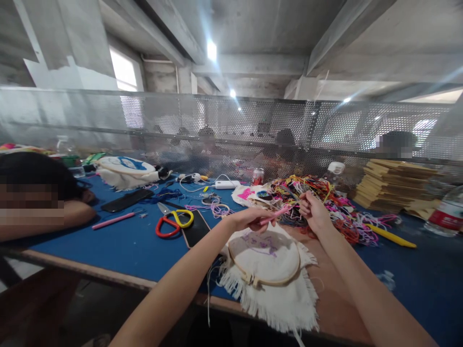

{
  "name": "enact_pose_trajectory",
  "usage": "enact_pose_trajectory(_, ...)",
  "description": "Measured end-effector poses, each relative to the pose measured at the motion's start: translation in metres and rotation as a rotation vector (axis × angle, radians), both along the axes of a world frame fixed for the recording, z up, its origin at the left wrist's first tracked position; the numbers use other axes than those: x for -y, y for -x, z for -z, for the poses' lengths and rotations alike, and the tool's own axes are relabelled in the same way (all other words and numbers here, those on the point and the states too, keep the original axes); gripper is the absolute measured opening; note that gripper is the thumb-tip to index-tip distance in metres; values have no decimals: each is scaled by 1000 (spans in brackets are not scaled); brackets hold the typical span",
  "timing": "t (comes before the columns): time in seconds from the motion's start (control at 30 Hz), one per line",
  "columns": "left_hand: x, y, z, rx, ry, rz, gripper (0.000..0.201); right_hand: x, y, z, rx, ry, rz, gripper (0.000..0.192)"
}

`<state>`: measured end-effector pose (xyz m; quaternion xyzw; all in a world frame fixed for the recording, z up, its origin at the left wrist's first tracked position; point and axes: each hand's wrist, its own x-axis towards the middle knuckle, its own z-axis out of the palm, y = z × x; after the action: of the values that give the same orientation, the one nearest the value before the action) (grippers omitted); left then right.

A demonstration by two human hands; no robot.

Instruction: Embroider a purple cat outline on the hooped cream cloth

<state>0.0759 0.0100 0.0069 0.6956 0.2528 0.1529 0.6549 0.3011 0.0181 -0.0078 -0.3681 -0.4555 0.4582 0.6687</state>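
My left hand [255, 219] is closed around a pink punch needle [275, 215], its tip pointing right. Close to that tip, my right hand [311, 209] is pinched; whatever sits between its fingertips is too small to make out. Below both hands lies a wooden embroidery hoop [267, 282] with white fringed cloth [277, 306] stretched in it. Purple outlines [258, 243] show on the cloth, partly shaded by my left hand. Behind my hands is a heap of tangled coloured yarn [307, 185].
Red-and-yellow scissors [169, 226] and a dark phone [195, 229] lie left of the hoop. Another pink punch needle [114, 220] lies farther left, near a person's arm [77, 214] resting on the table. On the right are a yellow tool [392, 236], stacked brown envelopes [392, 183] and a bottle [446, 212].
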Motion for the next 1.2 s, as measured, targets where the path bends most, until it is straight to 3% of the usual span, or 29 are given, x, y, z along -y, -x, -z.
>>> enact_pose_trajectory(0.27, -4, 4, 3, -57, -56, 0, 34, -3, -10, 2, 24, -18, 56, 34)
enact_pose_trajectory(0.57, -13, 14, 3, -101, -253, -126, 31, -6, -18, 1, 12, 8, 93, 33)
enact_pose_trajectory(0.87, -20, 20, 5, -105, -407, -69, 35, -8, -29, 1, -21, 37, 88, 26)
enact_pose_trajectory(1.0, -15, 21, 0, -44, -357, -61, 34, -7, -28, 1, -21, 87, 24, 25)
enact_pose_trajectory(1.2, -15, 16, -2, 198, -85, -202, 30, -1, -9, 2, 67, 245, -114, 25)
